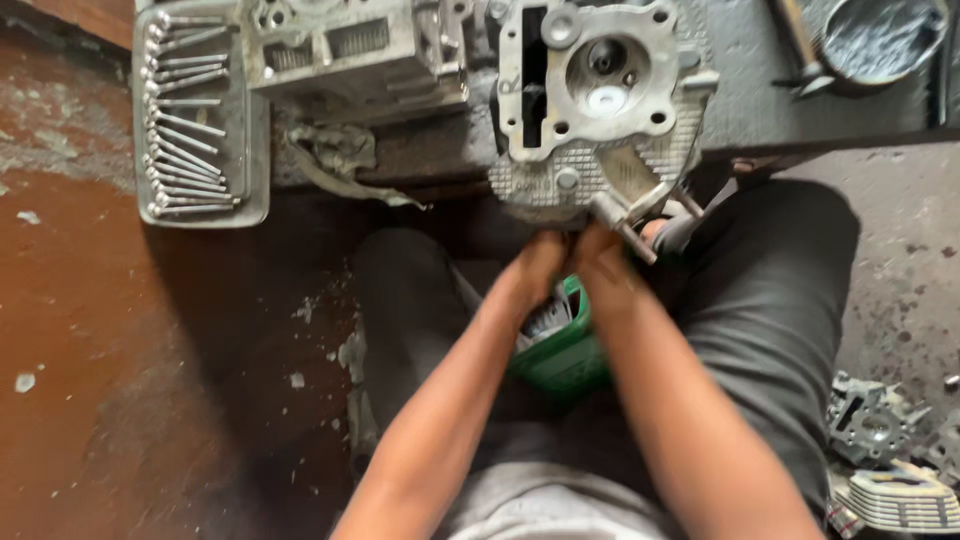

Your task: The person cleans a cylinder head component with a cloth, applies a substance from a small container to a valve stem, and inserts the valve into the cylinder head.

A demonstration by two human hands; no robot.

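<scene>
Head view, left hand point(537, 268) and right hand point(603, 262) pressed side by side at the near lower edge of a grey engine cylinder head point(595, 100), grip blurred, cannot tell, green container point(560, 350) beneath wrists, tray of bolts point(200, 115) far left.

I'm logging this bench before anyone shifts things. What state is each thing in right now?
Cylinder head: on the bench edge, open face up, overhanging the lap.
Left hand: at the head's lower edge, grip blurred.
Right hand: beside the left, under the head.
Green container: between the knees, partly hidden by both forearms.
Tray: on the bench, filled with long bolts lying in rows.
Second engine casting: resting behind the tray.
</scene>
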